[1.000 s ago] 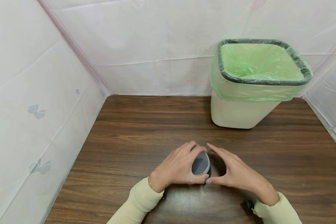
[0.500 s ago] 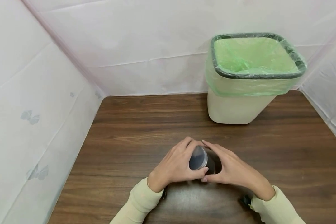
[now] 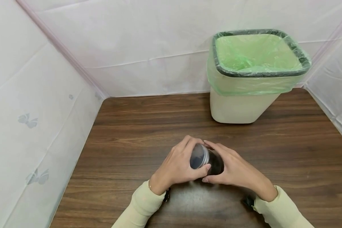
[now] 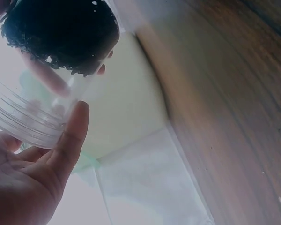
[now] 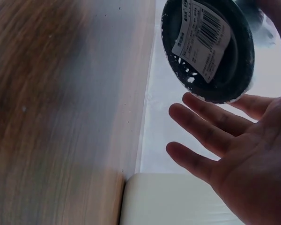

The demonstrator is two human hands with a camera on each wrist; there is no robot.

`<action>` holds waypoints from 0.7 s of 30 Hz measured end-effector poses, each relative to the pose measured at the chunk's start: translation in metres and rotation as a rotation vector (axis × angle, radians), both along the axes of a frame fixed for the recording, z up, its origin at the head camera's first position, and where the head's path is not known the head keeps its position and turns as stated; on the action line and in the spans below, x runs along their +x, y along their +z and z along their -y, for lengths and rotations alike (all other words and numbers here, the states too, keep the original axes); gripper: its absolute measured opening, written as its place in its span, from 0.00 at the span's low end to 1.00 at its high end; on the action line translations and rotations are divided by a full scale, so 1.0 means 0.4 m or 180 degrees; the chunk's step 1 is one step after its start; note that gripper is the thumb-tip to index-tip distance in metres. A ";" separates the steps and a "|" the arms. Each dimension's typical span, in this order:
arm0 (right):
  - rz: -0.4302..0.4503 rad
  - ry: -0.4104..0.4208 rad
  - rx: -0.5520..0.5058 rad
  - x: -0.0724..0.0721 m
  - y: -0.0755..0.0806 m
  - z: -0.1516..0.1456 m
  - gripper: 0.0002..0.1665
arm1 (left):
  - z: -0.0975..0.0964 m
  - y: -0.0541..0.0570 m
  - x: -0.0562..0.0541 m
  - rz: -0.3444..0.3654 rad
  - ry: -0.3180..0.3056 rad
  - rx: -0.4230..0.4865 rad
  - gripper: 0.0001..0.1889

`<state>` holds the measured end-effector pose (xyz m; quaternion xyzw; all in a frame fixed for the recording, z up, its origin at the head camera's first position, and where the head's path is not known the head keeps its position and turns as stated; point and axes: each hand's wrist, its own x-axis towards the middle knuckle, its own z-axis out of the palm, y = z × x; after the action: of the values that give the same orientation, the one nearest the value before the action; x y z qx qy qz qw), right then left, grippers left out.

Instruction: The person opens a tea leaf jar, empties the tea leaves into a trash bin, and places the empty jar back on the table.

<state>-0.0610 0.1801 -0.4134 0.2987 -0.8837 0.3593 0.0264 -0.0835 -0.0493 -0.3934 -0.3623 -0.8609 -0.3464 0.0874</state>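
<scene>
A clear plastic jar (image 3: 215, 163) of dark, flaky contents lies tilted between both hands, its ribbed screw lid (image 3: 197, 156) toward the left. The left hand (image 3: 178, 164) grips the lid end, thumb in front and fingers over the far side. Around the bottom end curve the thumb and fingers of the right hand (image 3: 233, 166). Through the clear wall below the lid (image 4: 23, 117), the left wrist view shows a finger behind the jar. On the jar's base, a white barcode label (image 5: 203, 40) faces the right wrist camera; several right fingers (image 5: 201, 129) spread beside it.
A cream bin (image 3: 236, 107) with a dark rim and green plastic liner stands at the back right of the brown wood-grain table (image 3: 125, 133). White sheeting (image 3: 131, 47) walls the table at the back and on both sides.
The jar has gone from near upright to tilted, lid leftward and base rightward. The right hand, apart from it earlier, has come onto its bottom end. The head view has shifted slightly.
</scene>
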 end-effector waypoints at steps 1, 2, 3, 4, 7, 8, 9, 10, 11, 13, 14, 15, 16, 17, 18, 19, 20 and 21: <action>-0.0005 0.0019 -0.0010 -0.001 0.000 0.001 0.65 | -0.001 0.000 0.000 0.0002 0.0007 0.0003 0.30; 0.0006 0.0031 -0.0018 -0.001 0.000 0.003 0.65 | -0.001 0.001 0.001 0.0013 0.0010 0.0008 0.30; 0.0013 0.0046 -0.0029 -0.001 0.001 0.004 0.65 | -0.002 0.002 0.001 0.0026 0.0011 0.0016 0.31; 0.0018 0.0052 -0.0038 -0.001 0.001 0.006 0.65 | -0.003 0.002 0.002 0.0036 0.0008 0.0022 0.31; 0.0026 0.0064 -0.0058 0.000 0.002 0.010 0.64 | -0.007 0.003 0.003 0.0055 0.0010 0.0070 0.31; 0.0032 0.0055 -0.0064 0.000 0.003 0.012 0.64 | -0.009 0.003 0.004 0.0046 0.0010 0.0098 0.30; 0.0031 0.0058 -0.0075 0.001 0.003 0.013 0.64 | -0.010 0.003 0.004 0.0029 0.0016 0.0129 0.30; 0.0035 0.0065 -0.0096 0.001 0.004 0.015 0.65 | -0.011 0.003 0.004 0.0003 0.0022 0.0156 0.30; 0.0049 0.0073 -0.0122 0.002 0.004 0.016 0.65 | -0.013 0.002 0.004 -0.0033 0.0030 0.0187 0.30; 0.0073 0.0087 -0.0187 0.003 0.006 0.020 0.65 | -0.016 0.001 0.004 -0.0119 0.0042 0.0251 0.29; 0.0085 0.0093 -0.0220 0.003 0.006 0.021 0.65 | -0.017 0.001 0.004 -0.0162 0.0048 0.0283 0.29; 0.0085 0.0108 -0.0265 0.002 0.007 0.023 0.64 | -0.018 0.001 0.004 -0.0196 0.0057 0.0311 0.29; 0.0078 0.0116 -0.0303 0.002 0.008 0.024 0.63 | -0.020 0.000 0.004 -0.0222 0.0065 0.0334 0.29; 0.0070 0.0110 -0.0328 0.002 0.009 0.026 0.62 | -0.021 0.001 0.005 -0.0235 0.0073 0.0356 0.29; 0.0056 0.0112 -0.0357 0.002 0.010 0.027 0.60 | -0.022 0.003 0.006 -0.0240 0.0083 0.0375 0.29; 0.0037 0.0120 -0.0388 0.001 0.010 0.028 0.59 | -0.022 0.003 0.006 -0.0238 0.0091 0.0388 0.29; 0.0002 0.0120 -0.0407 0.001 0.011 0.029 0.57 | -0.023 0.004 0.007 -0.0229 0.0098 0.0398 0.29; -0.0031 0.0125 -0.0427 0.000 0.011 0.031 0.55 | -0.023 0.005 0.007 -0.0220 0.0105 0.0404 0.29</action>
<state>-0.0611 0.1679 -0.4092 0.3153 -0.8515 0.4167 0.0436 -0.0806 -0.0400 -0.3913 -0.3534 -0.8395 -0.3861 0.1456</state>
